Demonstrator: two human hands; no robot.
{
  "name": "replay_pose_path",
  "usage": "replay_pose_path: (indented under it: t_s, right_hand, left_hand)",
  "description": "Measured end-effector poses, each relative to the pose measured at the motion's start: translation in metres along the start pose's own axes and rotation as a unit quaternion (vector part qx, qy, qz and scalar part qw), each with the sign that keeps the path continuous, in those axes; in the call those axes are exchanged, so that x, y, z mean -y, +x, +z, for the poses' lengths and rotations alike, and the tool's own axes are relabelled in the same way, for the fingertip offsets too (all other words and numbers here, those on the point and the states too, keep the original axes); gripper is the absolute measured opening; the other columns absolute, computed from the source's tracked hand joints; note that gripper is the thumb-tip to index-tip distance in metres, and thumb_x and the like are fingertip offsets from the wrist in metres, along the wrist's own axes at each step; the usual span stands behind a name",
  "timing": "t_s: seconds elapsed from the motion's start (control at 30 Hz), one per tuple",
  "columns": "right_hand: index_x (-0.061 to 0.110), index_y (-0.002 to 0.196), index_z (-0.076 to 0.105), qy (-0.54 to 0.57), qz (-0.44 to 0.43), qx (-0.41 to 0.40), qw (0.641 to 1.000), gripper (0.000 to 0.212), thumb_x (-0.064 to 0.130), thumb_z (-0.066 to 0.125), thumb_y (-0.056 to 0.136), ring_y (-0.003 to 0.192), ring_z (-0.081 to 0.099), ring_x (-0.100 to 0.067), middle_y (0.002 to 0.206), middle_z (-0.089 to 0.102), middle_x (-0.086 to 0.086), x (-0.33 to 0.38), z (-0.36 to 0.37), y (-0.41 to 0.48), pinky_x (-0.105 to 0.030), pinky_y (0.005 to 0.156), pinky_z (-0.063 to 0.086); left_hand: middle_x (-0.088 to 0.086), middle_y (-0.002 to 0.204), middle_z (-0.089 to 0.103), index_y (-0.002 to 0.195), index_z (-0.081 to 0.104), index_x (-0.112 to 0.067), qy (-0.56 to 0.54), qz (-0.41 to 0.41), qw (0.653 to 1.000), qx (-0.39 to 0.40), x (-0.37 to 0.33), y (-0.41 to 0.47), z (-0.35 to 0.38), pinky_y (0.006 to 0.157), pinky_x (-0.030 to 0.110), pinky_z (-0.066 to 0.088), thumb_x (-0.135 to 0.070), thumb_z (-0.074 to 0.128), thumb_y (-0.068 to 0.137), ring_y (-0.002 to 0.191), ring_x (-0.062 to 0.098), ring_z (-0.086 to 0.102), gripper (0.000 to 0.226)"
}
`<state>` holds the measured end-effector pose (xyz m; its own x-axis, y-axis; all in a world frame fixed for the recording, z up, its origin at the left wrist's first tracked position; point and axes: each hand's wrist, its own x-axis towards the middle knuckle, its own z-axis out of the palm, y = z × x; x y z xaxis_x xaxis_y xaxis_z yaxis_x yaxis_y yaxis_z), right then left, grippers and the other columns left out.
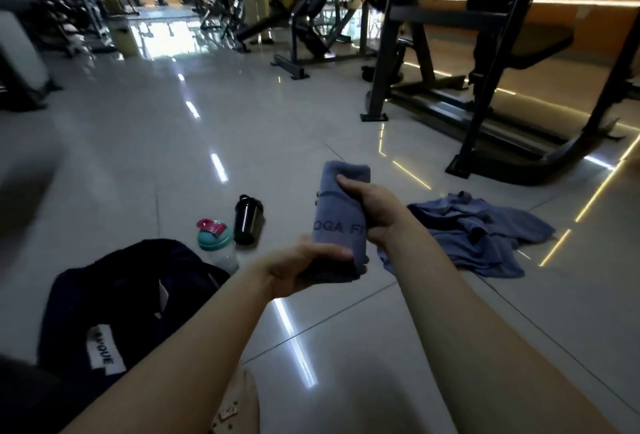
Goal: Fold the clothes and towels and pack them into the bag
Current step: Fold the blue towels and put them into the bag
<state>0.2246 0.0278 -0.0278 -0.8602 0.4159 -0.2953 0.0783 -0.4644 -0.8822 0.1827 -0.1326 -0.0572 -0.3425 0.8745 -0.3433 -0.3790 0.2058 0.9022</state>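
The left grip (304,267) is cupping the lower end of a folded blue towel (341,212), thumb lying over the top. The right grip (374,212) is clamping the towel's upper half from the side, thumb reaching across the front. Both are closed on the towel, which is hanging in the air between them as a narrow bundle above the floor (242,129).

The dark bag (121,295) is lying below and to the left of the left grip; its inside is too dark to read. A crumpled blue garment (485,236) is lying just to the right of the right grip, unfolded. A black shaker (247,217) and a teal-lidded bottle (216,239) are sitting beyond the left grip.

The towel's folding is looking nearly done. Packing it, then folding and packing the garment, is what appears to be remaining.
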Motion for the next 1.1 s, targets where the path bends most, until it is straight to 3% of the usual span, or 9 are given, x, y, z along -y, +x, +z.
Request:
replay_pose_path:
  t_s: [0.1,0.17,0.37,0.57,0.63,0.77,0.87,0.97,1.1]
  right_hand:
    - [-0.01,0.113,0.065,-0.027,-0.044,0.008,0.999,0.04,0.021,0.075,0.089,0.085,0.072,-0.035,0.102,0.071,-0.025,0.006,0.028,0.002,-0.041,0.071,0.059]
    - [-0.008,0.107,0.066,-0.019,-0.056,0.02,0.998,0.034,0.019,0.076,0.088,0.077,0.072,-0.03,0.092,0.071,-0.021,0.008,0.043,0.009,-0.036,0.065,0.058]
    - [-0.007,0.118,0.062,0.014,-0.026,0.142,0.989,0.046,0.026,0.075,0.088,0.09,0.071,-0.036,0.108,0.07,-0.026,0.02,0.132,0.011,-0.04,0.068,0.058]
    - [-0.003,0.114,0.067,0.023,-0.044,0.202,0.978,0.046,0.032,0.076,0.085,0.092,0.071,-0.035,0.107,0.073,-0.023,0.04,0.175,0.013,-0.041,0.078,0.058]
    - [0.0,0.115,0.066,-0.01,-0.05,0.222,0.974,0.043,0.026,0.076,0.082,0.094,0.07,-0.033,0.106,0.073,-0.021,0.038,0.172,0.015,-0.044,0.083,0.057]
    - [-0.001,0.112,0.067,-0.107,-0.072,0.231,0.964,0.031,0.014,0.074,0.085,0.082,0.069,-0.025,0.091,0.073,-0.012,0.021,0.168,0.015,-0.039,0.074,0.055]
    - [0.001,0.106,0.069,-0.173,-0.067,0.224,0.957,0.024,0.012,0.075,0.085,0.082,0.071,-0.025,0.093,0.074,-0.015,0.0,0.172,0.018,-0.042,0.079,0.059]
    - [0.005,0.1,0.069,-0.204,-0.052,0.221,0.952,0.014,0.008,0.074,0.086,0.075,0.07,-0.02,0.085,0.072,-0.009,-0.03,0.183,0.027,-0.032,0.065,0.055]
    - [0.004,0.112,0.063,-0.231,-0.029,0.207,0.95,0.03,0.014,0.076,0.087,0.08,0.068,-0.021,0.091,0.071,-0.008,-0.07,0.206,0.047,-0.031,0.065,0.051]
  left_hand:
    - [0.023,0.119,0.07,0.126,0.061,-0.002,0.038,0.027,0.994,-0.101,-0.006,-0.017,-0.006,0.097,0.047,0.056,-0.007,0.082,0.08,0.111,0.038,0.068,0.05]
    - [0.025,0.121,0.069,0.129,0.057,0.002,0.034,0.029,0.992,-0.117,-0.013,-0.03,-0.011,0.095,0.046,0.057,-0.01,0.082,0.08,0.111,0.04,0.068,0.057]
    - [0.019,0.112,0.073,0.119,0.065,0.0,0.051,0.03,0.982,-0.18,-0.066,-0.102,-0.044,0.089,0.04,0.059,-0.007,0.065,0.091,0.098,0.031,0.072,0.029]
    - [0.029,0.134,0.059,0.125,0.063,0.002,0.076,0.079,0.959,-0.261,-0.108,-0.124,-0.057,0.115,0.052,0.038,-0.012,0.069,0.088,0.122,0.041,0.057,0.04]
    - [0.03,0.136,0.058,0.129,0.061,0.004,0.072,0.077,0.958,-0.267,-0.105,-0.122,-0.069,0.116,0.054,0.038,-0.013,0.071,0.086,0.129,0.045,0.054,0.048]
    - [0.027,0.138,0.058,0.137,0.057,0.001,0.05,0.058,0.97,-0.23,-0.073,-0.125,-0.092,0.117,0.055,0.035,-0.016,0.078,0.082,0.134,0.045,0.05,0.062]
    - [0.026,0.134,0.062,0.134,0.06,-0.003,0.072,0.003,0.978,-0.197,-0.042,-0.124,-0.116,0.114,0.055,0.039,-0.019,0.074,0.089,0.13,0.045,0.054,0.05]
    - [0.022,0.128,0.066,0.132,0.062,-0.005,0.095,-0.038,0.978,-0.18,-0.017,-0.127,-0.146,0.112,0.057,0.041,-0.027,0.077,0.088,0.124,0.042,0.06,0.052]
    - [0.014,0.117,0.073,0.123,0.069,-0.009,0.125,-0.089,0.964,-0.218,0.007,-0.14,-0.192,0.095,0.042,0.052,-0.03,0.08,0.085,0.105,0.029,0.07,0.044]
